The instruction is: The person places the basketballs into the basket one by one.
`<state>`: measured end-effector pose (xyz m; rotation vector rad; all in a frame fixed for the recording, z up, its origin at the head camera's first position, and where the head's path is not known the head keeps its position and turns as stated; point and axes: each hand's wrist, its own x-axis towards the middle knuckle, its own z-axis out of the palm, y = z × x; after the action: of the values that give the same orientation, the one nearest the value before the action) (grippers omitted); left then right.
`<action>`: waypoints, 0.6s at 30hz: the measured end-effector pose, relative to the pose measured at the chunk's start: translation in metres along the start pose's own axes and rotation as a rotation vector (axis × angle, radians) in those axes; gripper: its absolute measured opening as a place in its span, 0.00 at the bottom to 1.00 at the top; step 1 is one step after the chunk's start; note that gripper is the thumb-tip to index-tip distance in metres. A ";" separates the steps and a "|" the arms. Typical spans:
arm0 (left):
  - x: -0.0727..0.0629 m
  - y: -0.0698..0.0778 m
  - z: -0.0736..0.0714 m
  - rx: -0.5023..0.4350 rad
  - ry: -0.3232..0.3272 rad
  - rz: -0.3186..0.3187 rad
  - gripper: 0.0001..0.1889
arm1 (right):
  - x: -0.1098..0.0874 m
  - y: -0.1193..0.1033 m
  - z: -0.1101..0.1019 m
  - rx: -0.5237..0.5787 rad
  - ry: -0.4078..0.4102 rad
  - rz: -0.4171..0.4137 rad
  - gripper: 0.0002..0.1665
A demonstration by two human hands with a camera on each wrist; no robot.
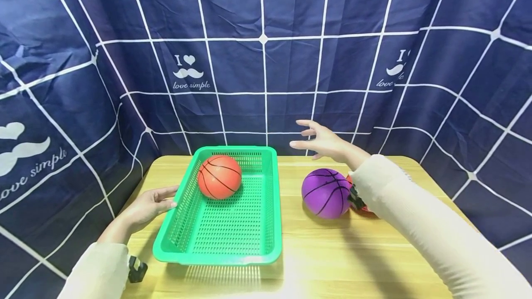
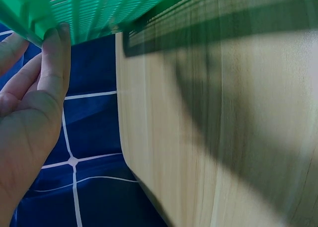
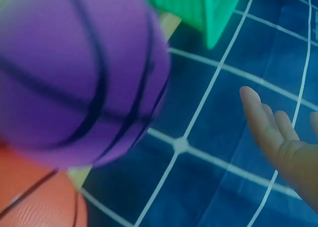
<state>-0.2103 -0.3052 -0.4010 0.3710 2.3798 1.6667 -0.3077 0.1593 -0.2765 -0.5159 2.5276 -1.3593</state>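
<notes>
A green perforated basket (image 1: 272, 225) stands on the table, with an orange-red ball (image 1: 220, 177) marked with black basketball lines inside, toward its far left. My left hand (image 1: 145, 207) is at the basket's left rim. In the left wrist view its straight fingers (image 2: 54, 60) touch the green outer wall. My right hand (image 1: 322, 143) is raised in the air beyond a purple ball (image 1: 326, 194), fingers spread and holding nothing. The purple ball also has black lines and sits right of the basket. In the right wrist view it overlaps a second orange-red ball (image 3: 42, 202).
A red openwork edge (image 1: 365, 211) shows beside the purple ball, mostly hidden under my right sleeve (image 1: 399, 211). The light wooden table (image 1: 299, 253) has rounded far corners. A dark blue curtain (image 1: 291, 68) with white lines surrounds it at the back and sides.
</notes>
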 end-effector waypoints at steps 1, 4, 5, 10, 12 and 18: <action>0.000 0.000 0.000 0.001 0.001 0.000 0.32 | -0.003 0.003 -0.004 0.001 0.006 0.003 0.50; 0.000 0.000 0.000 -0.001 0.000 -0.002 0.32 | -0.012 0.011 -0.016 0.010 0.030 0.010 0.50; 0.000 0.000 0.000 -0.003 -0.001 -0.003 0.32 | -0.015 0.014 -0.021 0.012 0.037 0.014 0.50; 0.000 -0.001 0.000 -0.009 -0.007 -0.005 0.32 | -0.031 0.031 -0.040 0.007 0.062 0.027 0.50; 0.000 -0.001 0.000 -0.008 -0.007 -0.005 0.32 | -0.038 0.039 -0.048 -0.013 0.065 0.025 0.49; 0.000 0.000 0.000 -0.013 -0.007 -0.009 0.32 | -0.059 0.065 -0.069 -0.036 0.096 0.022 0.48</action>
<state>-0.2100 -0.3051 -0.4014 0.3623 2.3611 1.6732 -0.2917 0.2684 -0.2912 -0.4386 2.6304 -1.3636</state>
